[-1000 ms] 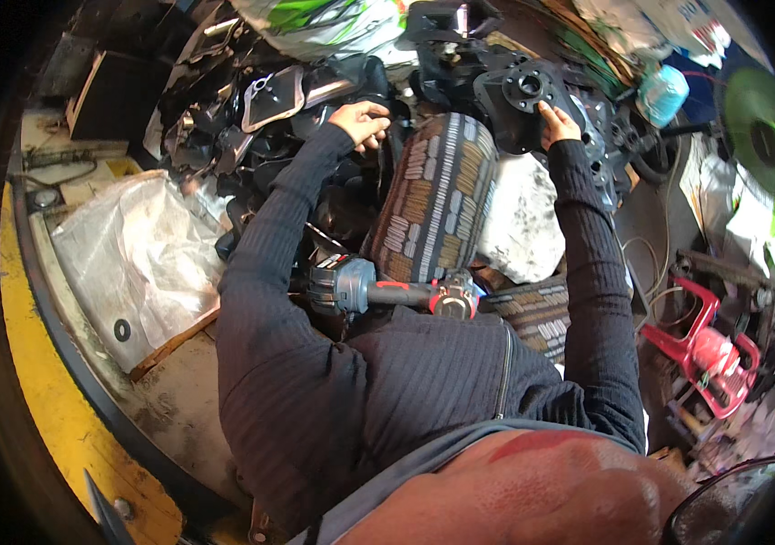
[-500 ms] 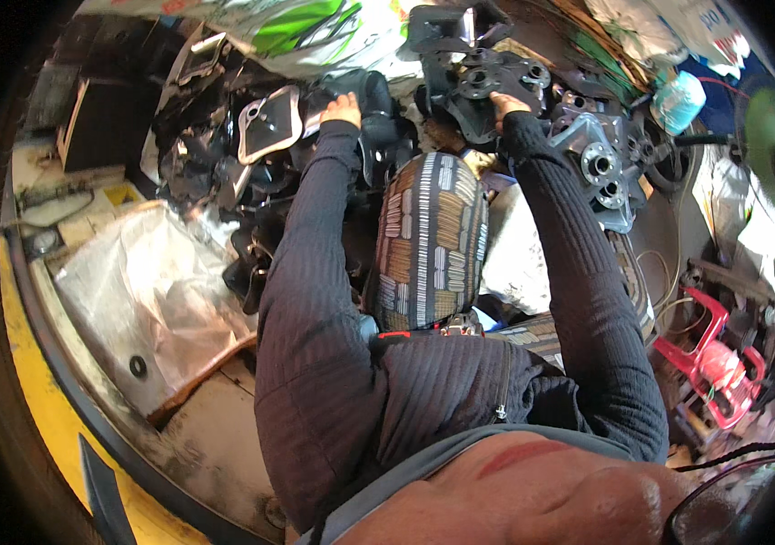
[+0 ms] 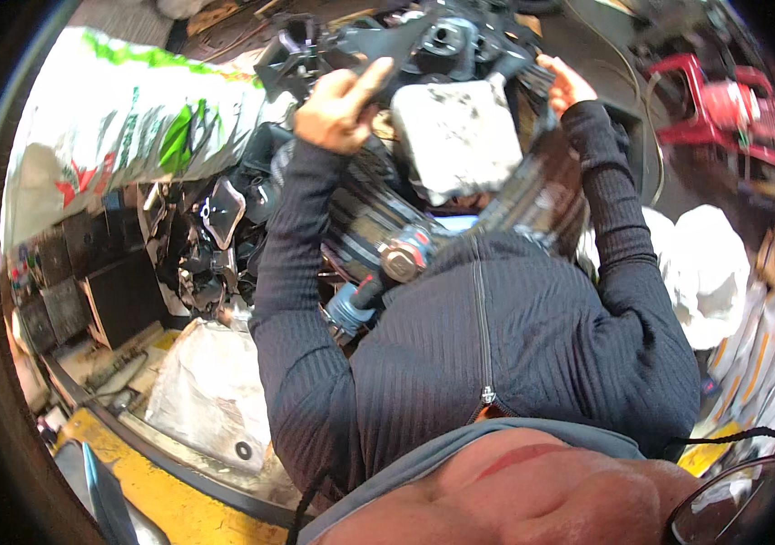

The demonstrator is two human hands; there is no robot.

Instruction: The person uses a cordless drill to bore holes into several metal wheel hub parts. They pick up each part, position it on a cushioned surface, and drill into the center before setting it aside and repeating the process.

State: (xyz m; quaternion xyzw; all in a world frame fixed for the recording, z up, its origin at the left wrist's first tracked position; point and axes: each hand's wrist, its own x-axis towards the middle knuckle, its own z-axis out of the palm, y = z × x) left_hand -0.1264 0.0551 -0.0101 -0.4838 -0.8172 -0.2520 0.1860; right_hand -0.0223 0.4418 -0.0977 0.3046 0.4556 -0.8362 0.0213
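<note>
My left hand is raised at the upper middle, its index finger stretched along the edge of a black metal part and its other fingers curled. The part has flared plate-like arms and appears to join a round hub. My right hand is at the opposite side, its fingers bent at the part's right end; blur hides the exact contact. Between my hands, nearer to me, sits a white smudged block-like pad. By my left forearm are a blue-and-black cordless power tool and a blue cylindrical piece.
More black metal parts are heaped at the left. A white-and-green sack lies above them. At the upper right is a red plastic stool. White bags stand by my right elbow, and a yellow edge runs along the lower left.
My view has turned to the right, so the red stool is now higher in it. My hands have drawn nearer and are apart on either side of the black part.
</note>
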